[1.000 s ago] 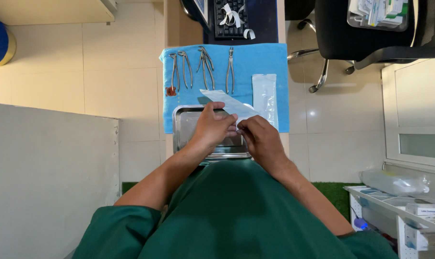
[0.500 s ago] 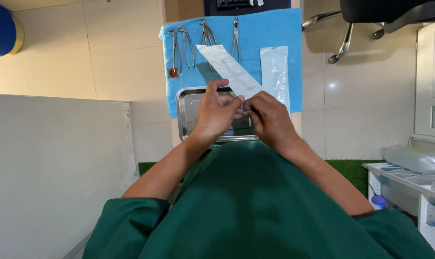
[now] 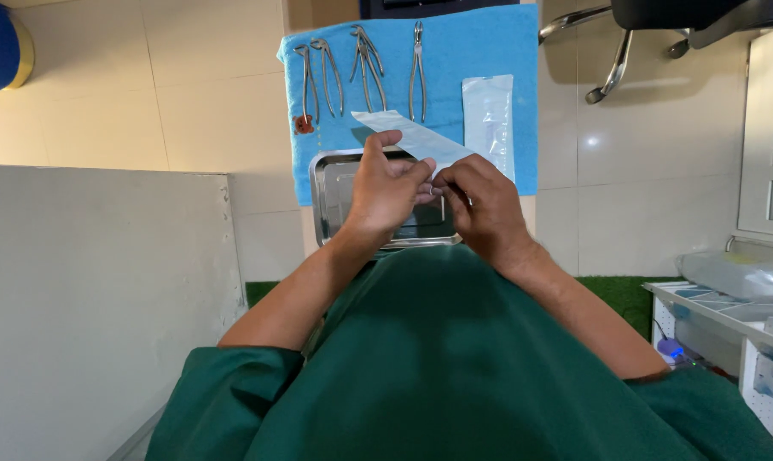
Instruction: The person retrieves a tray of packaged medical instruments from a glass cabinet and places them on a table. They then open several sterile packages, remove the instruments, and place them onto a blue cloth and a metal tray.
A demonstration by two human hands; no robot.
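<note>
Hands meet above a steel tray (image 3: 327, 201): left hand (image 3: 385, 189) and right hand (image 3: 482, 203) both pinch one end of a long sealed pouch (image 3: 416, 138), over a blue cloth (image 3: 489, 47) with forceps (image 3: 359, 64) and another pouch (image 3: 488, 119).

both hands (image 3: 433, 192) pinch a sealed pouch (image 3: 412, 138) above a steel tray (image 3: 322, 201).

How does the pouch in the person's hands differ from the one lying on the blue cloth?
The held pouch is gripped at one end by the left hand and right hand, slanting above the steel tray. The other pouch lies flat, straight and untouched on the blue cloth. Both are long, pale, see-through packets.
</note>
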